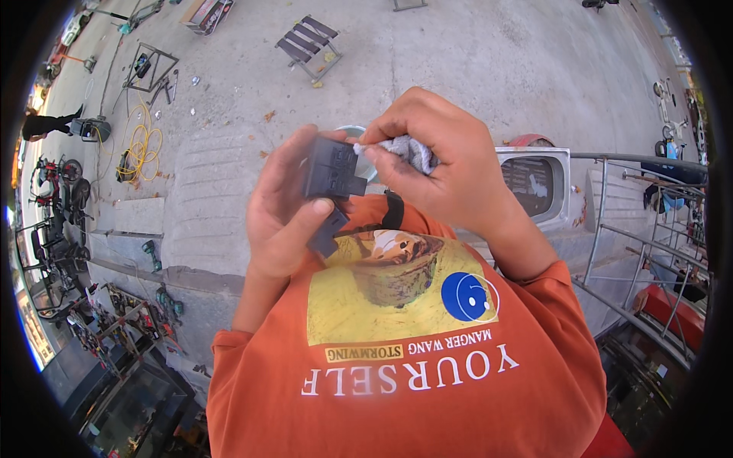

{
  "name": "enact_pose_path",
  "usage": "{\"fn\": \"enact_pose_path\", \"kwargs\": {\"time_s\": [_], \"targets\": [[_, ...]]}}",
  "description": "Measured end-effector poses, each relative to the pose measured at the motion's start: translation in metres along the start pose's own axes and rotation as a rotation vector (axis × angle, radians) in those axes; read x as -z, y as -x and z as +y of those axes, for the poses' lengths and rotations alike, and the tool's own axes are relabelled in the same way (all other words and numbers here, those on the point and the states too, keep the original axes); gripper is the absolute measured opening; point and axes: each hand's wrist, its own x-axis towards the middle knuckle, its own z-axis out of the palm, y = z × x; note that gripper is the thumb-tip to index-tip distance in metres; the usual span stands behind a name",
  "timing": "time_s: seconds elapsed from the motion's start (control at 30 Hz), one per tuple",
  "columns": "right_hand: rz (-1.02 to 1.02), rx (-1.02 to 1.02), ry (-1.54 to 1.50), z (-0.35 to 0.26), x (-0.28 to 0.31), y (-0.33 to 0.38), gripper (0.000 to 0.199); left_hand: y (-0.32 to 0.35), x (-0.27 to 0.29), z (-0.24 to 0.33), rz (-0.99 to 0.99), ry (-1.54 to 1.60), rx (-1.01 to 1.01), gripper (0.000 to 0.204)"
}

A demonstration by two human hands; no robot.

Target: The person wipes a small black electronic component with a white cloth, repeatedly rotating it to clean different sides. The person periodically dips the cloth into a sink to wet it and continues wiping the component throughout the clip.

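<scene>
My left hand (275, 202) is closed around a dark grey plastic block (328, 172) with slots and raised edges on its face, the thumb pressed along its lower side. A smaller dark piece at its lower end hangs over my orange shirt; I cannot tell whether it is part of the block. Just right of the block, my right hand (450, 156) pinches a crumpled grey-white cloth (412, 151). A twisted tip of the cloth pokes out between thumb and forefinger, close to the block's upper right edge. Behind both hands, a pale round rim (353, 131) is partly hidden.
A slatted folding stool (309, 44) stands on the concrete ahead. To the left lie a coiled yellow cable (143, 145), a metal frame (149, 72) and several tools. A grey-rimmed basin (534, 183) and metal railing (611, 221) are at right. At far left, a person (53, 124) is visible.
</scene>
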Motion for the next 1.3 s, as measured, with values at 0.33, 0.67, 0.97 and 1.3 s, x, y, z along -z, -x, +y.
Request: {"fn": "enact_pose_path", "kwargs": {"time_s": [0.33,0.67,0.97,1.3], "targets": [[-0.048,0.061,0.059,-0.002,0.000,0.001,0.014,0.004,-0.003,0.001,0.016,-0.107,-0.028,0.073],[-0.150,-0.013,0.142,-0.005,0.001,-0.003,0.014,-0.005,0.000,0.002,-0.108,-0.411,-0.259,0.060],[-0.138,0.045,0.254,-0.005,-0.005,0.000,0.017,-0.005,0.004,-0.001,-0.105,-0.290,-0.185,0.065],[-0.093,0.076,0.299,-0.004,-0.010,0.004,0.017,0.000,0.004,-0.003,-0.073,-0.287,-0.093,0.067]]}}
